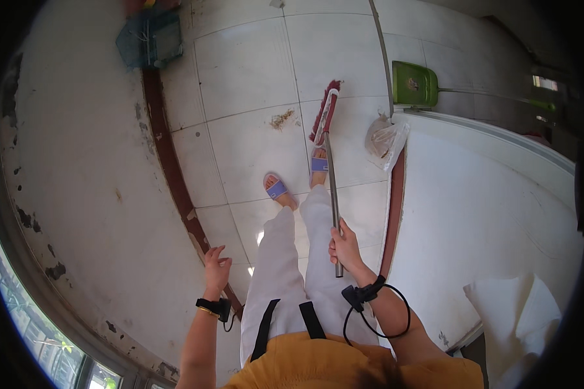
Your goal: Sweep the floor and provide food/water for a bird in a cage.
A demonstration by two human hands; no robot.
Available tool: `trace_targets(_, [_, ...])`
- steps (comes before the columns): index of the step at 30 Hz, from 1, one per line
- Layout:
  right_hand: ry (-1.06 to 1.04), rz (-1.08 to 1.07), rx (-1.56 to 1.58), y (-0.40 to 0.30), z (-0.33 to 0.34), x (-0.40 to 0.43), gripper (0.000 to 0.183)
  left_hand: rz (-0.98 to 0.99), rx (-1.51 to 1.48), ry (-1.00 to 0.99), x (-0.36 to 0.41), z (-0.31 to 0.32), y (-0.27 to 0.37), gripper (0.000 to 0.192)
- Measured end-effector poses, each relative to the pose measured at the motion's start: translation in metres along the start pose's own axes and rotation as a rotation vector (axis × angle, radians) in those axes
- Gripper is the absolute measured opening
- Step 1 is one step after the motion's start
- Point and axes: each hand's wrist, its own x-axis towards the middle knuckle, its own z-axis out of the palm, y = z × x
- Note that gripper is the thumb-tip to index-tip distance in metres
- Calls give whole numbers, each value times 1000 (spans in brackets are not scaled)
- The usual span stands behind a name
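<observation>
My right hand (346,245) grips the grey metal handle of a broom (332,180) near its lower end in the picture. The broom's red and white head with dark red bristles (324,116) rests on the tiled floor, just beyond my right foot. To the left of the bristles lies a small heap of brownish debris (282,119). My left hand (217,267) hangs free beside my left leg, fingers loosely curled and apart, with nothing in it. Both of my feet wear purple slide sandals (276,189).
A green dustpan (413,84) with a long handle lies past the door track at right. Beside the wall's end sits a clear plastic bag (387,138). A bluish translucent container (151,39) stands at upper left. Walls with red-brown skirting (168,146) flank the floor.
</observation>
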Motion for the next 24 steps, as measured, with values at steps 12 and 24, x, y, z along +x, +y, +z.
trace_targets(12, [-399, -582, -1503, -29, 63, 132, 33, -109, -131, 143, -39, 68, 4, 43])
trace_targets(24, [-30, -454, -1975, -240, -71, 193, 40, -181, -190, 225, -53, 80, 33, 42])
